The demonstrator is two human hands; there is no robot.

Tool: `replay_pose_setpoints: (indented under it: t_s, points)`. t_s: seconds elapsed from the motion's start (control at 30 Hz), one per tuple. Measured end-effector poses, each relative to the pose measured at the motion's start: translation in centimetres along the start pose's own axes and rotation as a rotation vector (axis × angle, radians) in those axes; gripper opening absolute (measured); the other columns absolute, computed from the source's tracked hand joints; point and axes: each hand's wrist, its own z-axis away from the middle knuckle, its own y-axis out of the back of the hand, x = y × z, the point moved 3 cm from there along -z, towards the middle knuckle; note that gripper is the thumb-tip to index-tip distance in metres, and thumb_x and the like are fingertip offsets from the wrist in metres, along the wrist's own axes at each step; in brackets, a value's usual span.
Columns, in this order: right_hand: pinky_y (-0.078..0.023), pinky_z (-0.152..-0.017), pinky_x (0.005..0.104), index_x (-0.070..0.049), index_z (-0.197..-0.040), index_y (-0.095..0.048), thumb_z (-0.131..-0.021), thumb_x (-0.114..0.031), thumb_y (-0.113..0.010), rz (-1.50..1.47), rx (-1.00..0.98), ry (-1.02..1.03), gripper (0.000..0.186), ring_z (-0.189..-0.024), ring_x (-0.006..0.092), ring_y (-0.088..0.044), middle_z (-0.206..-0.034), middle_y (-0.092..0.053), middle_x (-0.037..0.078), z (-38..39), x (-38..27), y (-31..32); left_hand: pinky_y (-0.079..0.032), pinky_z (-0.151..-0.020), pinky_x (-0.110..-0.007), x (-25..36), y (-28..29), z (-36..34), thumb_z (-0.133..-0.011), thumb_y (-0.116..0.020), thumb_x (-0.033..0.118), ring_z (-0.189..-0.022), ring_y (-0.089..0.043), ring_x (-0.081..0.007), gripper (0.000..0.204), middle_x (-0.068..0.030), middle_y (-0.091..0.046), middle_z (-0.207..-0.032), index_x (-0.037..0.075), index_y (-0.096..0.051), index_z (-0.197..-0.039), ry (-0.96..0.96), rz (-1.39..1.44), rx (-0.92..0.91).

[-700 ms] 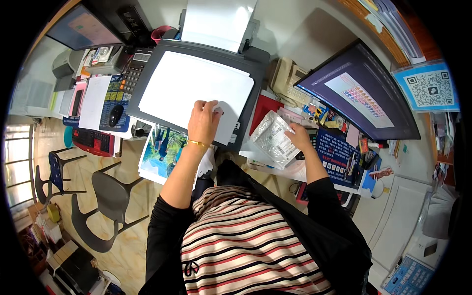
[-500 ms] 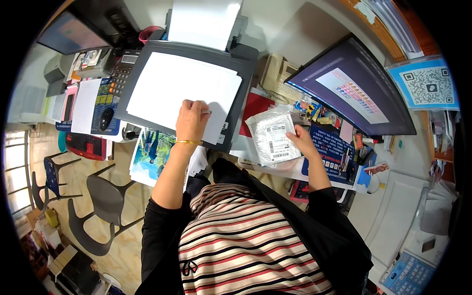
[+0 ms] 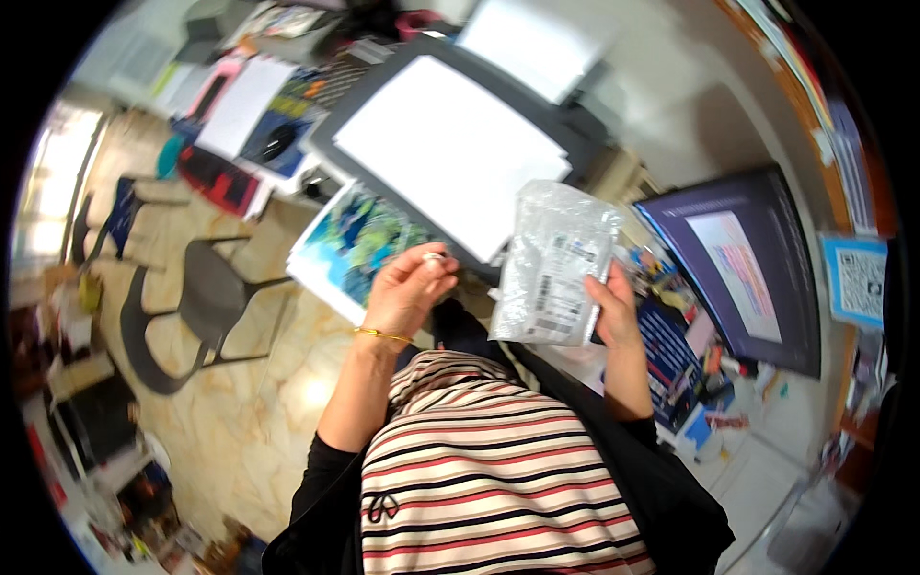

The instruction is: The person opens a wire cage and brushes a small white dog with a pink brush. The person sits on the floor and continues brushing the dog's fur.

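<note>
My left hand (image 3: 404,290), with a gold bangle at the wrist, is closed in a pinch near the printer's front edge. Something small and whitish shows at its fingertips, too blurred to name. On the other side, my right hand (image 3: 613,305) grips the lower right edge of a silvery plastic mailer (image 3: 565,244) with a printed shipping label. The mailer is tilted up in the air, overlapping the corner of the white paper sheets (image 3: 450,144). Those sheets lie on the lid of a dark grey printer (image 3: 585,129).
Colourful printed sheets (image 3: 356,241) stick out below the printer. A monitor (image 3: 747,273) stands to the right, above a cluttered desk mat (image 3: 661,355). Leftward are a black mouse (image 3: 280,142), a red-and-black box (image 3: 217,179) and a grey chair (image 3: 213,287) on the tiled floor.
My right hand has lifted the mailer off the desk and brought it closer. My left hand has drawn back from the paper on the printer. The whole view has turned and shifted.
</note>
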Motion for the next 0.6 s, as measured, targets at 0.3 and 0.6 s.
replay_pose_setpoints:
  t_s: [0.3,0.6]
  points:
    - [-0.044,-0.072,0.0213,-0.005,-0.126,-0.043,-0.081,0.009,-0.05,0.653,-0.441,0.292,0.048,-0.087,0.0117,-0.054,-0.101,-0.057,0.009,1.9,2.9,-21.3,-0.049,-0.066,-0.024,8.8,8.1,17.4,-0.073,-0.062,-0.011,-0.078,-0.061,-0.0171,0.016,-0.0121,-0.063,-0.091,0.0,-0.056,-0.084,-1.089,-0.961,0.33]
    - [-0.036,-0.059,0.0213,-0.006,-0.09,-0.066,-0.082,-0.016,-0.065,0.691,-0.951,0.126,0.013,-0.067,0.0074,-0.046,-0.076,-0.053,0.0,13.1,14.6,-41.2,-0.045,-0.059,-0.026,11.0,18.9,32.5,-0.064,-0.068,-0.009,-0.073,-0.056,-0.0194,0.023,-0.0066,-0.057,-0.082,0.006,-0.062,-0.08,-1.284,-1.33,0.574]
